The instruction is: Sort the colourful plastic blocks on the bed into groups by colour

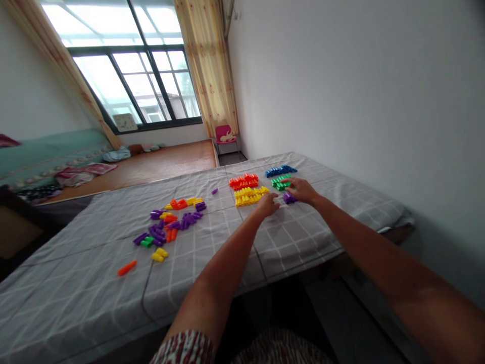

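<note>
My left hand (268, 204) rests by the right end of a yellow stack of short plastic pieces (248, 196), fingers stretched out and apart. My right hand (302, 190) is over the edge of a green group of pieces (279, 183), its fingers spread, with nothing visible between them. Just below it, a small purple group (289, 198) lies on the sheet, partly covered by the hand. Behind these are an orange-red group (243, 181) and a dark blue row (281, 171).
A loose mixed heap of purple, orange, yellow and green pieces (157, 233) lies on the left of the checked sheet (212, 263). One orange piece (127, 268) sits nearer me, and a lone purple piece (214, 191) lies farther back. A white wall (341, 101) borders the right.
</note>
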Tool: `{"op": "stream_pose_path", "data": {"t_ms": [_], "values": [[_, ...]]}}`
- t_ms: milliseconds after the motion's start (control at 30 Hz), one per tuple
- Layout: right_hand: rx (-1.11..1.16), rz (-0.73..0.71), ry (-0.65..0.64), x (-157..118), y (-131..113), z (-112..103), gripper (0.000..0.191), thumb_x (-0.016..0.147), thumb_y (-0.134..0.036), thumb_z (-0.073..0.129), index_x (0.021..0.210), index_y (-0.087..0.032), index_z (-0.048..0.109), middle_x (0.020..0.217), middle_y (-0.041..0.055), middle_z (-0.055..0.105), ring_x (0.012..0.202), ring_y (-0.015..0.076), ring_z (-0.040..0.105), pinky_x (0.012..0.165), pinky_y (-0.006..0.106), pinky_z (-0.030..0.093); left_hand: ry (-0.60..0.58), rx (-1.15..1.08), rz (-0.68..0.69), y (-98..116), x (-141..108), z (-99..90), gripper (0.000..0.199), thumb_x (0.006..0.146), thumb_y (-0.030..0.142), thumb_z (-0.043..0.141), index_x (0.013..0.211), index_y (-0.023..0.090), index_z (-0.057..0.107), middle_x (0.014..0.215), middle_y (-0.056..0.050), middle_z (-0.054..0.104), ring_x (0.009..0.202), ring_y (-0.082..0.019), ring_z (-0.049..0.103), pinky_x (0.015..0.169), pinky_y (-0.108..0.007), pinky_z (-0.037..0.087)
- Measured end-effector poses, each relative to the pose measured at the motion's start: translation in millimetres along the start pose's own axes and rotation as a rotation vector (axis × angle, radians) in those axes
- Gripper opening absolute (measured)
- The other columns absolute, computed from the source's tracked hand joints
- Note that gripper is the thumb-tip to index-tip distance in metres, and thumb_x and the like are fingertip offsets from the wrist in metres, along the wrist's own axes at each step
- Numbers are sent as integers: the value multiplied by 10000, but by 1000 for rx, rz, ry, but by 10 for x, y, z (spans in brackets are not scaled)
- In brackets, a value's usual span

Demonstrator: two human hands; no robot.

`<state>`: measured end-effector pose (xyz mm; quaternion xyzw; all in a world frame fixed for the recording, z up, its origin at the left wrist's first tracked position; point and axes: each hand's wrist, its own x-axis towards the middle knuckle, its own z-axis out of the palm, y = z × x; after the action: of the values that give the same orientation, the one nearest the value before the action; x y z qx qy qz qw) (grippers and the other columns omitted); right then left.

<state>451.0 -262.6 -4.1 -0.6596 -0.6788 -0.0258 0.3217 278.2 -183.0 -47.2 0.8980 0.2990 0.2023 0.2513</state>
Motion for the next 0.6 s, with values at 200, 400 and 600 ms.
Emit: {"op": "stream_pose_path", "data": {"t_ms": [200,400,600], "values": [[180,-124,-219,125,-749,550,205,826,-198,595,983,-188,728,879,39,747,697,147,652,678,247,485,-146,58,83,-476,-532,-645,249,769,91,551,917,127,749,859,-51,737,764,-152,621,766,-262,482],[312,-168,-319,24,-1155,1163,218,834,-192,534,926,-162,729,764,33,721,668,148,627,623,245,431,-146,26,95,-927,-1058,-1003,271,757,61,557,933,124,753,859,-46,745,731,-133,617,711,-239,466],[338,-89,-217,-120,-1190,1284,242,845,-289,523,939,-171,713,733,33,706,645,163,601,613,268,415,-105,-93,35,-1203,-1215,-1164,244,770,119,560,919,133,753,760,-38,729,666,-129,613,663,-247,479]]}}
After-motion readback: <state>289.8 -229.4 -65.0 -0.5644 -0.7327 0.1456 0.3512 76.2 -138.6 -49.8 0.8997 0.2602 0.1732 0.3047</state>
